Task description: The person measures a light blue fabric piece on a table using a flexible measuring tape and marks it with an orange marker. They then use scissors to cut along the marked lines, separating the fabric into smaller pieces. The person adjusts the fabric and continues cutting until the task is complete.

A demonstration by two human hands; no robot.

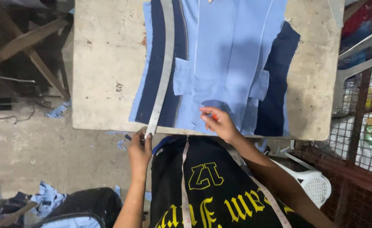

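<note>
Big worn table (105,63) carries everything; its pale top runs out well beyond both your grips, to the left and the right. On it lies the light blue fabric stack (228,55), spread flat just ahead of your right hand, with dark navy pieces (274,97) layered under it and poking out on both sides. Laid flat like that, the layers likely stay aligned for marking. Small pocket-shaped patches sit on the blue, one either side of the centre fold, just above your right-hand grip.

Long curved ruler (164,63) runs from your left hand away across the navy strip to the far table edge. Your left hand (139,150) pinches its near end at the table's edge, fingers closed round it, probably steadying or positioning the curve on the cloth.

Your right hand (219,122) rests on the near edge of the blue stack, fingers closed on a small orange-red marker (214,116), seemingly chalk; tip hidden, can't tell whether it touches cloth.

Tape measure (184,177) hangs round your neck, down over your black shirt, below both hands.

Containers: wire mesh crate (371,126) far right of the right hand holds bagged stuff, contents unclear. White plastic chair (312,181) beside it. Fabric scraps (46,196) on the floor, left of your left arm.
</note>
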